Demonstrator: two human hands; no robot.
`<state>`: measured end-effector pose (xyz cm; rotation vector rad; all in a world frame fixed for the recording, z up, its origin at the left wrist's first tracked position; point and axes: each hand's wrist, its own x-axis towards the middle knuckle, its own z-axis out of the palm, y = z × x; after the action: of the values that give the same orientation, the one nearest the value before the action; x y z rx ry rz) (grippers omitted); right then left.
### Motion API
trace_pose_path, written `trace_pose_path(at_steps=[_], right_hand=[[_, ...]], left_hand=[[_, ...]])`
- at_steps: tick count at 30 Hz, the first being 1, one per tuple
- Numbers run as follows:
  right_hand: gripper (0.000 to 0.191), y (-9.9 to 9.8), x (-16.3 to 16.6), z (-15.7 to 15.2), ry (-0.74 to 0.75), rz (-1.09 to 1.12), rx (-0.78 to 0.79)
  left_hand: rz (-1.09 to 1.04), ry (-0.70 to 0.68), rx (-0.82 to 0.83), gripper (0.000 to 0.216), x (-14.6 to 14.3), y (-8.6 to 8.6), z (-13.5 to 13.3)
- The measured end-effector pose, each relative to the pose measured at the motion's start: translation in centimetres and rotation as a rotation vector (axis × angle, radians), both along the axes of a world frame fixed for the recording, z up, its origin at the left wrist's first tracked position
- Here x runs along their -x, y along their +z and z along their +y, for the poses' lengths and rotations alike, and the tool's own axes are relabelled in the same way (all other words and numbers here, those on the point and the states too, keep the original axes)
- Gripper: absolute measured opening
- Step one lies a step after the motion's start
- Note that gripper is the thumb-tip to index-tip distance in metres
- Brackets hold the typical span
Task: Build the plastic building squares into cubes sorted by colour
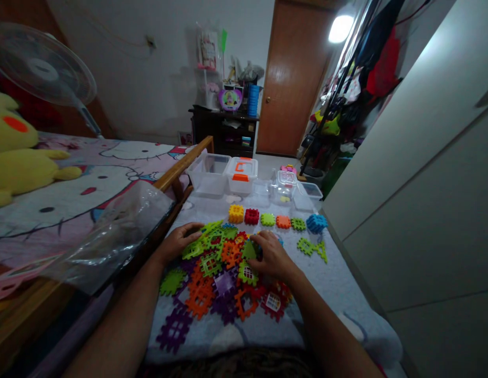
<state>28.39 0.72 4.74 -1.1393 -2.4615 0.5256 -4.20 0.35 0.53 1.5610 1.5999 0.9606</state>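
Note:
A pile of plastic interlocking building tiles, orange, purple, red and lime green, lies spread on the cloth before me. At the pile's upper left, my left hand has its fingers and thumb closed at the edge of a lime-green tile. My right hand curls over the pile's right side, with a green tile between thumb and fingers. Beyond the pile stands a row of tile groups sorted by color: yellow, dark red, light green, orange, green and blue.
Clear plastic boxes and an orange-latched lidded box stand at the far end. Two loose green tiles lie right of my right hand. A wooden bed rail and clear plastic bag border the left; a pale cabinet borders the right.

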Motion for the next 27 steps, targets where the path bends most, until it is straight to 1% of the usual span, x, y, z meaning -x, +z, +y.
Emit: trace_pose_path(at_steps=[2,4,6,8,9,11,12,14,16,18,21,24,27], right_hand=[[0.041,-0.2,0.0,0.1,-0.011,0.077,0.039],[0.031,-0.5,-0.3,0.4,-0.029,0.187,0.122],[0.021,-0.8,-0.8,0.9,-0.050,0.335,0.276],[0.016,-1.0,-1.8,1.4,-0.071,0.503,0.442],[0.017,-1.1,-2.4,1.7,-0.090,0.581,0.501],[0.022,-1.1,-4.0,2.1,-0.157,0.694,0.552],[0.025,-1.1,-4.8,2.3,-0.201,0.719,0.560],[0.030,-1.3,-6.4,2.7,-0.267,0.703,0.567],[0.031,-1.6,-7.5,2.9,-0.304,0.639,0.543],[0.027,-2.1,-8.2,3.0,-0.331,0.546,0.474],[0.018,-2.6,-8.2,2.9,-0.372,0.310,0.290],[0.017,-2.7,-7.5,2.6,-0.418,0.062,0.093],[0.020,-2.5,-7.1,2.4,-0.443,-0.060,-0.001]], left_hand=[[0.005,-0.002,0.001,0.067,0.1,-0.2,0.1],[0.010,-0.007,0.001,0.067,0.2,-0.3,0.1],[0.010,-0.011,0.004,0.066,0.2,-0.5,0.1],[0.011,-0.007,0.011,0.066,0.3,-0.6,0.1],[0.013,-0.004,0.013,0.066,0.3,-0.6,0.1],[0.024,0.000,0.016,0.066,0.3,-0.6,0.0],[0.031,-0.001,0.017,0.066,0.3,-0.5,0.0],[0.042,-0.005,0.017,0.066,0.2,-0.4,0.0],[0.050,-0.005,0.014,0.065,0.1,-0.3,0.0],[0.053,0.002,0.009,0.064,0.0,-0.2,-0.1],[0.049,0.012,0.005,0.063,-0.1,0.0,-0.2],[0.056,0.018,0.004,0.063,-0.1,0.0,-0.3],[0.069,0.007,0.003,0.063,0.0,-0.1,-0.2]])
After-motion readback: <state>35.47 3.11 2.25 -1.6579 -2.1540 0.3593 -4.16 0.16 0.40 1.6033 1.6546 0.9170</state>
